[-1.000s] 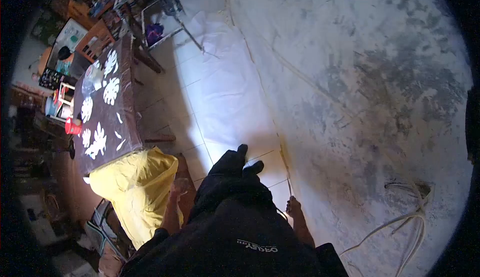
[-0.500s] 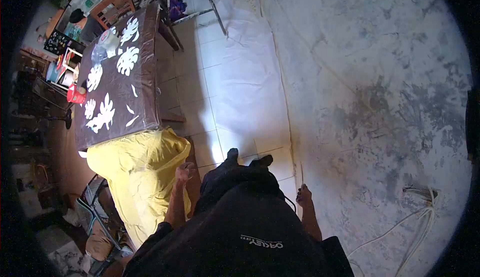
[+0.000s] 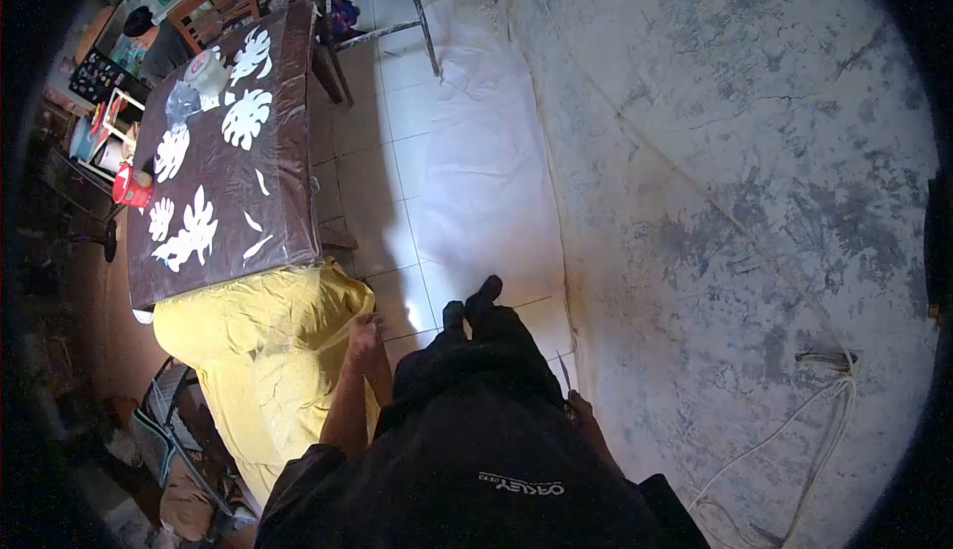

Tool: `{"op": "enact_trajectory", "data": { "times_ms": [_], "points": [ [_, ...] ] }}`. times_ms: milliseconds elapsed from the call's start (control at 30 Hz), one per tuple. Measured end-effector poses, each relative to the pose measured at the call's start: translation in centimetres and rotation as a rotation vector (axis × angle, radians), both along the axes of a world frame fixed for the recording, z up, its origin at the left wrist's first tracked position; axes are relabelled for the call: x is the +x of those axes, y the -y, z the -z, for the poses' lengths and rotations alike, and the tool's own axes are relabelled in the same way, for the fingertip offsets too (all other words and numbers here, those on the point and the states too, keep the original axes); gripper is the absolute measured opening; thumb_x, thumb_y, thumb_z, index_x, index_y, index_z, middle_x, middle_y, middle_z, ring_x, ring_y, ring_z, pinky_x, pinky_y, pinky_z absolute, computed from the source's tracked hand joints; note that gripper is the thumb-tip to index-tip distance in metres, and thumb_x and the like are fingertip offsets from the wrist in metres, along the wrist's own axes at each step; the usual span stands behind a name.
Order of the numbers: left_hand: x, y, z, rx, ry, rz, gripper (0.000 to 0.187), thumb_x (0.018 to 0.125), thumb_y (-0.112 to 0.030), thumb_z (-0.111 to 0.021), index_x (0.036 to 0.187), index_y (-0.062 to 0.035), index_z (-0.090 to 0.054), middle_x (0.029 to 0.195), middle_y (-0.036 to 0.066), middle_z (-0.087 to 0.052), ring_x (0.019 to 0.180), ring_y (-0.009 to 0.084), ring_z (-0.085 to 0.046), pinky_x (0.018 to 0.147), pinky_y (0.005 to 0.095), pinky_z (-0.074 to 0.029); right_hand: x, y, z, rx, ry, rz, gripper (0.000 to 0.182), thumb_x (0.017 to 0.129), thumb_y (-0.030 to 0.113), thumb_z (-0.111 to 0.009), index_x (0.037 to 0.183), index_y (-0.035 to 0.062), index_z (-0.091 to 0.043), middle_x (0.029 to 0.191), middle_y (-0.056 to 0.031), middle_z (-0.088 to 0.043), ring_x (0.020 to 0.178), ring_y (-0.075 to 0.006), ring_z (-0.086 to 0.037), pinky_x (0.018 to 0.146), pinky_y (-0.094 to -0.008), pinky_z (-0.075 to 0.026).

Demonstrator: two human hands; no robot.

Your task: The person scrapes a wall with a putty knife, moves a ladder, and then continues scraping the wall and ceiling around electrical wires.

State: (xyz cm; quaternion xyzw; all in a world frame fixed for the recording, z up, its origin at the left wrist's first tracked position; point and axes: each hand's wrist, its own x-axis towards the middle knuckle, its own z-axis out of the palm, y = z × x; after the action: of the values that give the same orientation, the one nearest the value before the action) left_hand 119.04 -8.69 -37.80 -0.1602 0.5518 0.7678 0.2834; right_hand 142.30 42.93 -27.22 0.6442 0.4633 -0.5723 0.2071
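My left hand (image 3: 365,337) is closed beside the yellow cloth (image 3: 268,341) draped over the near end of the table. Whatever its fingers hold, if anything, is too small to make out. Low at my right side, my right hand (image 3: 580,410) is wrapped round a thin, pointed, knife-like tool (image 3: 564,371), its tip facing forward. Part of that hand is hidden by my dark shirt. My feet (image 3: 483,296) are on the tiled floor, one ahead of the other.
A brown leaf-patterned tablecloth (image 3: 223,172) bears a red container (image 3: 132,186) and a white tub (image 3: 205,72). White sheeting (image 3: 486,172) lies along the rough grey wall (image 3: 685,182). A stained metal stand (image 3: 382,31) is ahead. Loose cable (image 3: 839,420) hangs right; another person (image 3: 164,48) is far left.
I have stepped forward, one foot now ahead. My right hand with the tool has drawn in closer to my body. My left hand stays beside the yellow cloth.
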Motion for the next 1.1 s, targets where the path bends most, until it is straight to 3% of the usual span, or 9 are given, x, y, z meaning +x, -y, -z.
{"op": "enact_trajectory", "data": {
  "times_ms": [100, 200, 500, 567, 667, 800, 933, 1000, 1100],
  "points": [
    [-0.1, -1.0, 2.0, -0.235, -0.365, 0.027, 0.027, 0.089, -0.013, -0.055, 0.113, -0.003, -0.057, 0.098, 0.004, -0.064, 0.084, 0.0192, -0.062, 0.066, 0.0318, -0.05, 0.6, 0.3, 0.8, 0.074, 0.032, -0.114, 0.039, 0.088, 0.045, -0.061, 0.076, 0.0083, -0.057, 0.048, -0.0008, -0.043, 0.034, -0.0136, -0.043, 0.031, -0.0286, -0.034],
    [-0.7, -0.6, 2.5, 0.374, 0.309, -0.149, 0.032, 0.086, -0.011, -0.058, 0.116, -0.0014, -0.055, 0.104, 0.006, -0.063, 0.086, 0.0227, -0.062, 0.066, 0.0331, -0.05, 1.4, -0.3, 0.8, -0.049, 0.012, 0.099, 0.039, 0.086, 0.046, -0.063, 0.072, 0.0102, -0.055, 0.048, 0.0024, -0.041, 0.035, -0.0112, -0.04, 0.032, -0.0264, -0.033],
    [4.3, 5.6, 4.3, 0.329, 0.355, 0.107, 0.043, 0.089, -0.037, -0.047, 0.111, -0.0014, -0.055, 0.093, 0.008, -0.061, 0.073, 0.0223, -0.056, 0.053, 0.0312, -0.046, 5.9, 1.0, -0.2, 0.0, 0.077, 0.127, 0.04, 0.084, 0.047, -0.064, 0.07, 0.0118, -0.054, 0.051, 0.0017, -0.045, 0.036, -0.0108, -0.041, 0.033, -0.0253, -0.034],
    [4.3, 5.2, 3.4, 1.077, 0.42, 0.078, 0.043, 0.09, -0.039, -0.046, 0.109, -0.0021, -0.057, 0.087, 0.009, -0.061, 0.07, 0.0228, -0.056, 0.051, 0.0312, -0.046, 6.1, 0.4, 0.7, -0.037, 0.081, 0.157, 0.038, 0.085, 0.043, -0.065, 0.069, 0.0112, -0.055, 0.054, 0.0002, -0.048, 0.038, -0.0108, -0.043, 0.034, -0.0251, -0.035],
    [4.7, 2.8, -3.1, -0.129, 0.167, 0.123, 0.035, 0.09, -0.034, -0.049, 0.104, -0.0042, -0.058, 0.083, 0.01, -0.059, 0.067, 0.0227, -0.056, 0.049, 0.0327, -0.045, 4.1, -0.7, 1.4, -0.046, -0.004, 0.176, 0.035, 0.085, 0.041, -0.066, 0.069, 0.0113, -0.055, 0.052, 0.0004, -0.047, 0.038, -0.0111, -0.043, 0.033, -0.026, -0.036],
    [6.3, 2.2, -1.7, 0.191, 0.443, -0.374, 0.019, 0.09, -0.025, -0.051, 0.093, -0.0067, -0.057, 0.078, 0.009, -0.056, 0.068, 0.0209, -0.057, 0.051, 0.036, -0.047, -0.3, -3.0, 2.8, -0.122, -0.142, 0.097, 0.036, 0.085, 0.043, -0.064, 0.07, 0.0109, -0.054, 0.052, 0.0002, -0.046, 0.037, -0.0122, -0.044, 0.033, -0.028, -0.037],
    [6.3, 1.2, 3.1, -0.056, -0.2, 0.048, 0.011, 0.089, -0.018, -0.052, 0.088, -0.0075, -0.055, 0.075, 0.007, -0.055, 0.068, 0.0187, -0.057, 0.055, 0.0369, -0.049, -6.7, -4.5, 2.0, -0.001, -0.184, -0.019, 0.038, 0.085, 0.044, -0.061, 0.073, 0.008, -0.054, 0.05, 0.0001, -0.043, 0.035, -0.0115, -0.038, 0.032, -0.0276, -0.033],
    [4.4, -1.6, 2.5, 0.791, -0.483, 0.374, 0.009, 0.089, -0.016, -0.051, 0.088, -0.0075, -0.053, 0.073, 0.008, -0.054, 0.066, 0.0191, -0.055, 0.055, 0.0366, -0.048, -9.4, -4.6, 0.8, 0.05, -0.181, -0.023, 0.037, 0.084, 0.043, -0.061, 0.074, 0.008, -0.054, 0.05, 0.0001, -0.043, 0.035, -0.0117, -0.037, 0.032, -0.0278, -0.033],
    [9.9, 1.9, 5.8, 1.042, 0.61, -0.147, 0.011, 0.089, -0.017, -0.051, 0.093, -0.0072, -0.053, 0.074, 0.008, -0.053, 0.063, 0.0189, -0.054, 0.053, 0.0366, -0.047, -10.4, -4.5, -0.1, 0.108, -0.173, -0.012, 0.036, 0.084, 0.042, -0.06, 0.074, 0.0079, -0.054, 0.05, 0.0001, -0.043, 0.035, -0.0119, -0.037, 0.033, -0.0281, -0.032]
  ]
}}
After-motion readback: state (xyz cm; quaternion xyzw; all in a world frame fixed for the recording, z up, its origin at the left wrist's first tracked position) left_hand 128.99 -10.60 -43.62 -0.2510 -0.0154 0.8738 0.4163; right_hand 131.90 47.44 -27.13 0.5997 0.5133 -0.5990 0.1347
